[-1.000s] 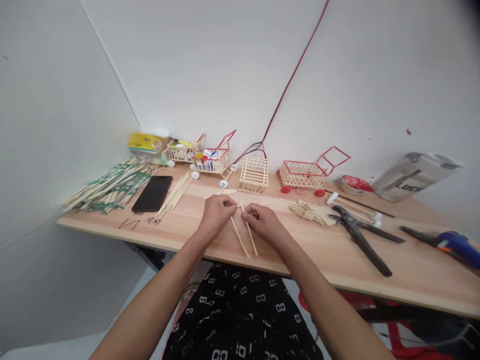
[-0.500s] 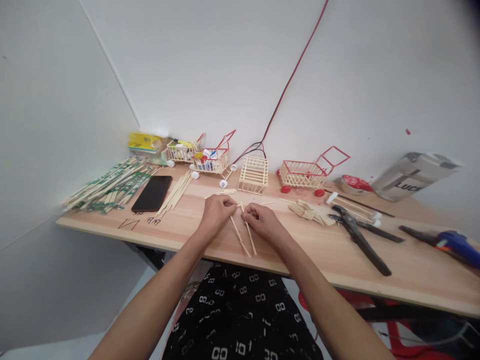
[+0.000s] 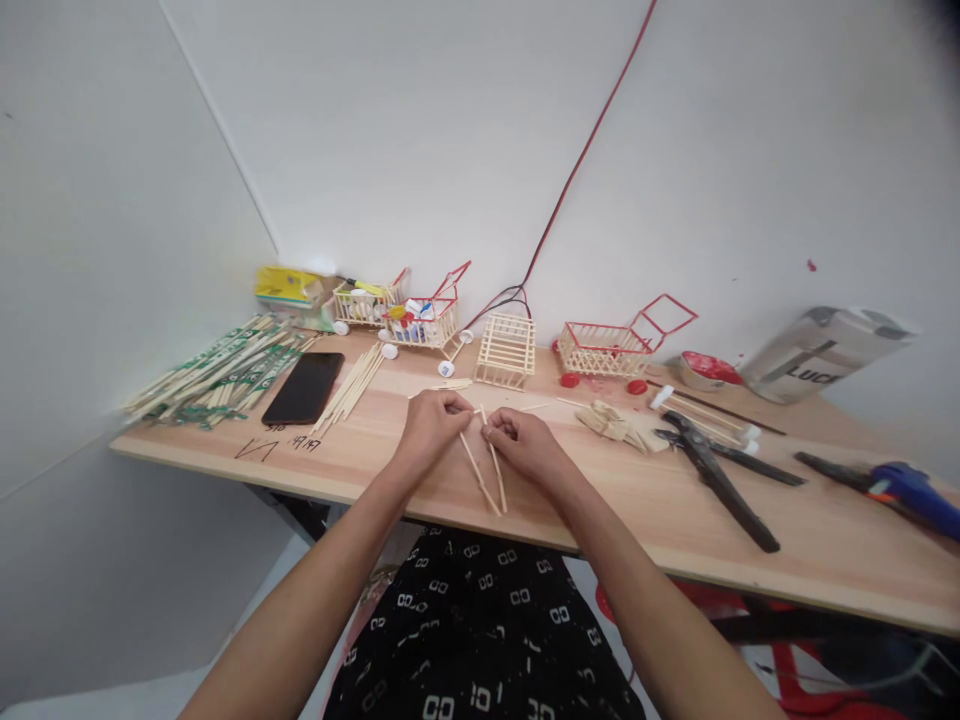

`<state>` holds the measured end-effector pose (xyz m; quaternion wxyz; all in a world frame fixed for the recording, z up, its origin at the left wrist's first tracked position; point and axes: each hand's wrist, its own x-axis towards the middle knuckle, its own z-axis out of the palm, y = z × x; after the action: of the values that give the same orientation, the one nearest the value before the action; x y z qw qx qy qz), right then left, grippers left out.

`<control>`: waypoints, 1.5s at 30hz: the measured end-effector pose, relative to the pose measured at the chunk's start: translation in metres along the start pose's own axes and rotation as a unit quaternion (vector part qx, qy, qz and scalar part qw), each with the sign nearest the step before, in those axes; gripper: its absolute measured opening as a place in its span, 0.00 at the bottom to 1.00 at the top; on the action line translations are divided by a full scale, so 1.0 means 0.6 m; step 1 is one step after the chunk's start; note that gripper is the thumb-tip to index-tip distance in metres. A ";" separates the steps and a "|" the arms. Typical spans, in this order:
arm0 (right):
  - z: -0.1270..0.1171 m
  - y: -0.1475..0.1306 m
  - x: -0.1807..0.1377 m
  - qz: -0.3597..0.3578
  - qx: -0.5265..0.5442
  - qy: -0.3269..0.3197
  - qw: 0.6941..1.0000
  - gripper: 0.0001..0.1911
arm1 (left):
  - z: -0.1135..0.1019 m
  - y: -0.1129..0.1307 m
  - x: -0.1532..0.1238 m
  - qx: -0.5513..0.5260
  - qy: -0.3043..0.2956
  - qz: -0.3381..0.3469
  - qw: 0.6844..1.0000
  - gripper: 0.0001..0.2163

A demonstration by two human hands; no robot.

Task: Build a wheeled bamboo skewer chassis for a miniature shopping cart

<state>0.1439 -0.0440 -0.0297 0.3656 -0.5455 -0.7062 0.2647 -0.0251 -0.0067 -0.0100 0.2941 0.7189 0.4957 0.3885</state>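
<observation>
My left hand [image 3: 435, 428] is closed in a pinch on the upper end of a thin wooden stick [image 3: 478, 474]. A second wooden stick [image 3: 495, 462] is pinched between the thumb and fingers of my right hand [image 3: 523, 442]. Both sticks slant down toward the table's front edge, their lower ends close together. A short pale piece bridges the gap between my fingertips at the top; how it joins the sticks is too small to tell. Just beyond my hands stands a small slatted stick basket [image 3: 507, 350].
Miniature stick carts [image 3: 424, 325] line the wall, with a red-trimmed one [image 3: 604, 348] farther right. Wrapped chopsticks [image 3: 217, 375], a phone [image 3: 304, 388] and loose sticks [image 3: 349, 390] lie left. Black cutters [image 3: 720, 480], a blue glue gun [image 3: 911, 495] and a red-stained bowl [image 3: 709, 370] are right.
The lower end of the stick in my right hand has swung slightly left, closer to the other stick. Both hands keep their pinch in nearly the same place.
</observation>
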 end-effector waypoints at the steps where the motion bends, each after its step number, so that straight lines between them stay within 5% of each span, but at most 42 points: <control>1: -0.001 -0.001 0.000 0.000 0.000 0.000 1.000 0.08 | -0.001 0.000 0.001 -0.002 -0.002 -0.001 1.000 0.06; 17: -0.009 -0.010 -0.007 0.034 0.053 -0.041 0.997 0.17 | -0.020 -0.006 0.014 -0.049 0.023 -0.006 0.999 0.06; 27: -0.025 -0.029 -0.022 0.030 0.054 -0.088 0.994 0.15 | -0.039 0.020 0.028 -0.058 0.046 0.029 0.997 0.06; 37: -0.017 -0.052 -0.059 0.123 0.224 -0.102 0.961 0.15 | -0.040 0.041 0.029 -0.044 0.059 0.044 0.996 0.05; 45: -0.017 -0.053 -0.070 0.129 0.154 -0.085 0.976 0.16 | -0.032 0.044 0.022 -0.042 0.069 0.045 0.996 0.05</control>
<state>0.1395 -0.0932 -0.0089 0.3470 -0.5448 -0.6087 0.4608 -0.0261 -0.0024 0.0251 0.2717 0.6990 0.4653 0.4702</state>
